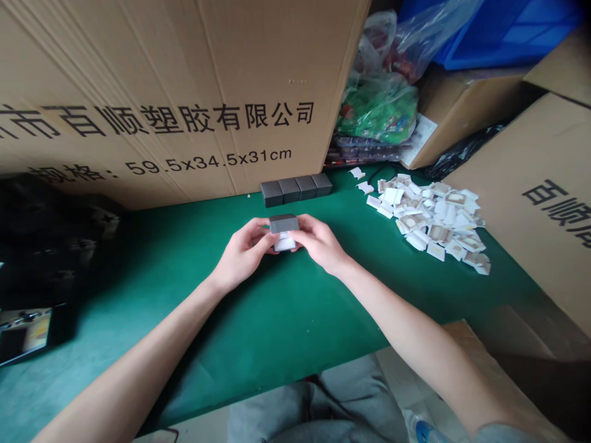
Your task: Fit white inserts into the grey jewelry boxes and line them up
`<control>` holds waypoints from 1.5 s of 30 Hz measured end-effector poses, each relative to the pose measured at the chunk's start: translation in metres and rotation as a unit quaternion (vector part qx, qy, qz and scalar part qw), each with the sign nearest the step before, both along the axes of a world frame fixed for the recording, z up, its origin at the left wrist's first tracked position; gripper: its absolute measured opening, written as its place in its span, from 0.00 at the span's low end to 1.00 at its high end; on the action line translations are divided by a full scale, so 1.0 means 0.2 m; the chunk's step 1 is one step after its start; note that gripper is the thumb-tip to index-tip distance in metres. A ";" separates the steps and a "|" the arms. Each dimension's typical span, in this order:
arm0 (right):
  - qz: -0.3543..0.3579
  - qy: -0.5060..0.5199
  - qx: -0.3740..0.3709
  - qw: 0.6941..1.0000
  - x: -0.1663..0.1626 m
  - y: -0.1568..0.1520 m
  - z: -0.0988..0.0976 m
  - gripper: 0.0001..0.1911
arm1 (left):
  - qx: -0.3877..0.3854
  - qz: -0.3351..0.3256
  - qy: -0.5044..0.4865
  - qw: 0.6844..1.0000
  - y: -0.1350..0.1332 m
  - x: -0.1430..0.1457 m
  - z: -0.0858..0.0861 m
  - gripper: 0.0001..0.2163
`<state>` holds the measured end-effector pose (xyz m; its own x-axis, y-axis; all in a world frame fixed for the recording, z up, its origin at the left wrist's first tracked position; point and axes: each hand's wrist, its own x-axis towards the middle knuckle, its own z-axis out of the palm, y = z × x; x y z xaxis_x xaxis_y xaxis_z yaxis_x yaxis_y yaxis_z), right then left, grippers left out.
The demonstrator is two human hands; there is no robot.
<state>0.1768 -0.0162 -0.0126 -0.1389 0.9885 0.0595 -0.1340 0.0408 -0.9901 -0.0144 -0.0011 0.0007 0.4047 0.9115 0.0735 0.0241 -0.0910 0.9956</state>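
Note:
Over the middle of the green table (277, 320), both my hands grip one small box (283, 224) with a dark grey lid and a white insert (284, 242) showing beneath it. My left hand (242, 252) pinches its left side, fingers curled. My right hand (318, 243) pinches its right side in the same way. Behind them, against the big carton, stands a row of several closed grey boxes (296, 187). A heap of white and tan cards (431, 221) lies to the right.
A large printed cardboard carton (175, 92) walls off the back. More cartons (530, 197) stand at the right, with plastic bags (383, 104) and a blue crate (498, 31) behind. Dark objects (41, 258) crowd the left edge.

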 end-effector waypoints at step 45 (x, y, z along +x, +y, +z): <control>0.009 -0.015 -0.023 1.000 0.01 0.01 0.01 0.19 | -0.040 -0.006 0.008 0.999 0.01 -0.02 0.00 0.27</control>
